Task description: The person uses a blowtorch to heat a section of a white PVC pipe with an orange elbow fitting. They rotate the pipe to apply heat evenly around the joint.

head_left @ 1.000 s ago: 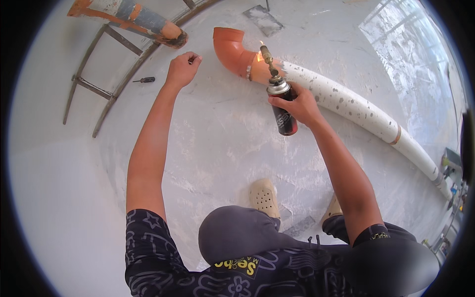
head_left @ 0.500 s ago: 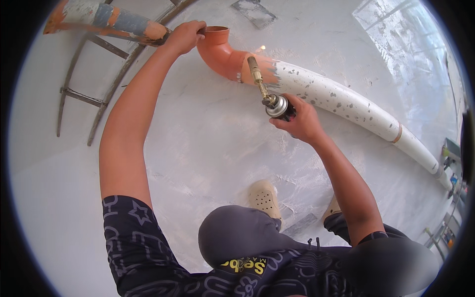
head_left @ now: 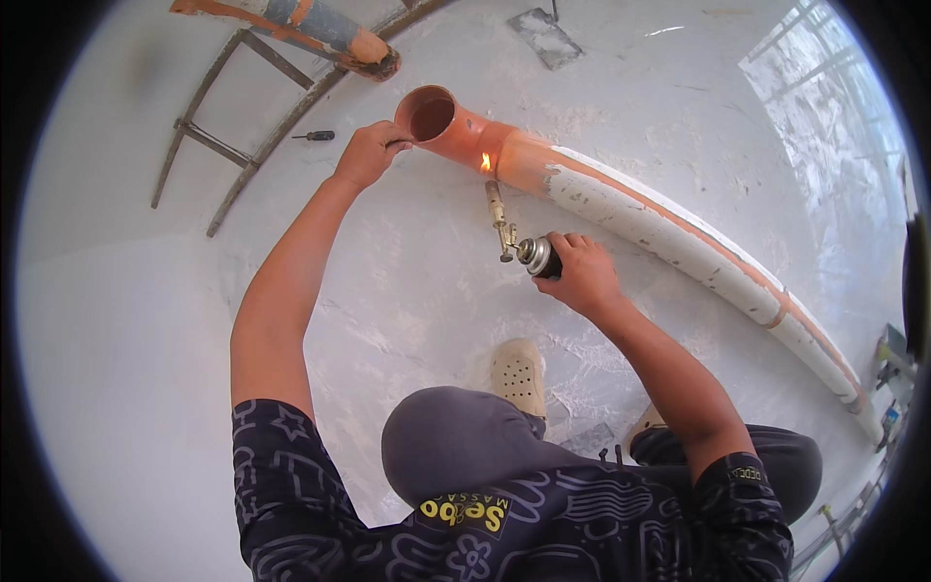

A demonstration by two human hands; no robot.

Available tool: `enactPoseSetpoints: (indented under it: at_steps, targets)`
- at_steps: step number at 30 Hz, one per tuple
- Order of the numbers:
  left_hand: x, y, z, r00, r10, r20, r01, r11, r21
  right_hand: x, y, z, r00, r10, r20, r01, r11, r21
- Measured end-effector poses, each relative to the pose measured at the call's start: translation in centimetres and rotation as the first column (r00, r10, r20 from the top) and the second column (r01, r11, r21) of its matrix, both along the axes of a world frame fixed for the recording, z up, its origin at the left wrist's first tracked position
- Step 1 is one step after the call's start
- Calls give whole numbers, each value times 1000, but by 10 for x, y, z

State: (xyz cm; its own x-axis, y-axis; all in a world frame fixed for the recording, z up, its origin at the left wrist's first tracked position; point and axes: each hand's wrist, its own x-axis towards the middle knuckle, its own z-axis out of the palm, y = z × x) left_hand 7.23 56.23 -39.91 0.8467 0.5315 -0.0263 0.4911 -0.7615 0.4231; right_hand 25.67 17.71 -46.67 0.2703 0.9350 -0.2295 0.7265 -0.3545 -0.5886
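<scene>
My left hand (head_left: 369, 153) is closed on the rim of an orange pipe elbow (head_left: 454, 139), whose round opening faces up toward me. The elbow joins a long pipe (head_left: 669, 225), coated in chipped white with a bare orange stripe along it. My right hand (head_left: 589, 278) is wrapped around the dark canister of a gas blowtorch (head_left: 497, 206). From the torch's nozzle a small yellow flame (head_left: 487, 163) burns beside the joint between elbow and pipe, on the side nearer me.
A rusty ladder-like metal frame (head_left: 281, 124) lies at upper left, with a screwdriver (head_left: 320, 136) near it. Above is another pipe (head_left: 325, 34), grey-blue and orange. A flat grey plate (head_left: 545, 39) rests at the top. My beige clog (head_left: 518, 376) stands below the torch.
The elbow and pipe have been rolled, so the opening turned toward me and an orange stripe came into view. The torch moved from above the pipe to its near side.
</scene>
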Motion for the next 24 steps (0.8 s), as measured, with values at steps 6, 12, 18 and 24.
enactPoseSetpoints:
  at_steps: [6,12,18,24]
  targets:
    - [-14,-63,-24,969,219,117,-208,973,-102,20,-38,0,996,-40,-74,46,996,81]
    - [-40,-116,-34,888,392,240,-331,908,-256,16,-57,10,997,10,-78,-11,1000,-12]
    - [-73,-121,-14,853,494,170,-461,865,-200,-1,-40,45,997,9,-79,-12,999,-30]
    - [-100,-211,106,797,602,-52,-596,769,-231,12,-27,132,995,26,-96,-34,996,-83]
